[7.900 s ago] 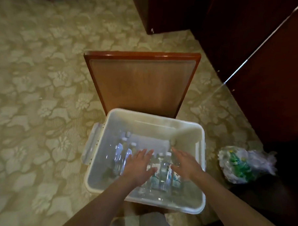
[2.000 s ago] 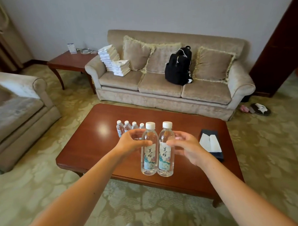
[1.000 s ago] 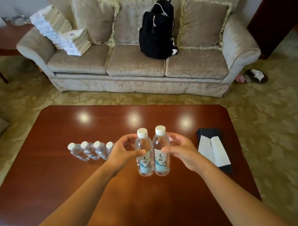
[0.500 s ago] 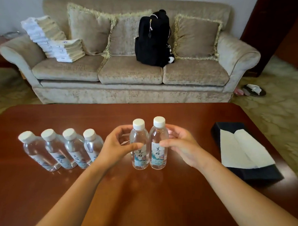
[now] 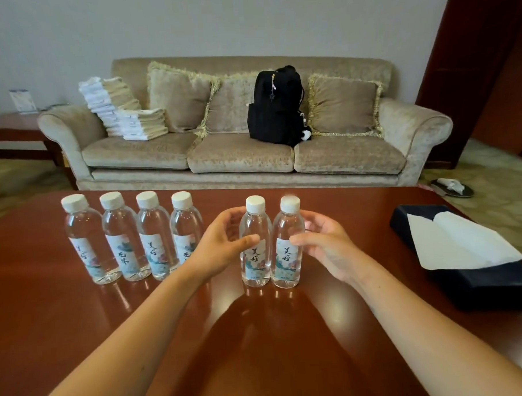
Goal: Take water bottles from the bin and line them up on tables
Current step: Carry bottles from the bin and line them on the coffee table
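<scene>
**Setting two bottles beside the row**

Head view: my left hand (image 5: 223, 247) curls round the left bottle (image 5: 254, 261), thumb across its front. My right hand (image 5: 324, 249) curls round the right bottle (image 5: 285, 259). Both stand upright, touching, on the table (image 5: 49, 312). The row of four bottles (image 5: 154, 241) lies to their left, with my left hand in the gap, so I judge the pair must slide leftward.

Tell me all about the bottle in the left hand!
The bottle is small and clear, plastic by its look, with a white cap and a pale label showing black characters above a coloured picture. It is upright and seems to stand on the brown table. The left hand grips it, thumb across the label, fingers curled behind. Its side touches a twin bottle, which the right hand holds.
</scene>
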The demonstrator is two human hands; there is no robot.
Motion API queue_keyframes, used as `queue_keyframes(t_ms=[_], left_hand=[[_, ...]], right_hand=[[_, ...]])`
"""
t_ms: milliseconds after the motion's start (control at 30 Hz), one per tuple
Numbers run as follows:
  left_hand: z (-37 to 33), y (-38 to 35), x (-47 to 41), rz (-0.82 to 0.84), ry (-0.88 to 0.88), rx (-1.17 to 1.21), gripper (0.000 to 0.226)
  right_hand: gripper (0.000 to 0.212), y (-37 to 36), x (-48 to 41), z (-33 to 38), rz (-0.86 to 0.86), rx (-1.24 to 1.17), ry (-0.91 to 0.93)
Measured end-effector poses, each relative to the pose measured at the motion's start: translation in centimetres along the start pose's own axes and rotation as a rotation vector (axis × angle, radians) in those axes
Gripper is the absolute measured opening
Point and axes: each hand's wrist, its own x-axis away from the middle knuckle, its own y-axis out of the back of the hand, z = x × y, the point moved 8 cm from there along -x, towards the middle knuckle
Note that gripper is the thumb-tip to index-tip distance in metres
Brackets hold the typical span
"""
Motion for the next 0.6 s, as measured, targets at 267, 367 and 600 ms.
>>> queue_keyframes(t_ms=[267,367,600], left_hand=[[-0.7,-0.7,1.3,0.003,0.029,-0.049,0.064],[-1.1,-0.4,1.6,-0.032,0.066,-0.09,0.067],[-1.9,0.3,3.0,-0.1,0.153,-0.166,0.066]], right_hand=[[0.059,-0.5,0.9,0.4,-0.006,0.127,0.014],[0.064,-1.2,1.5,1.9,-0.028,0.219,0.06],[0.057,-5.0,2.4,9.0,-0.035,0.598,0.265]])
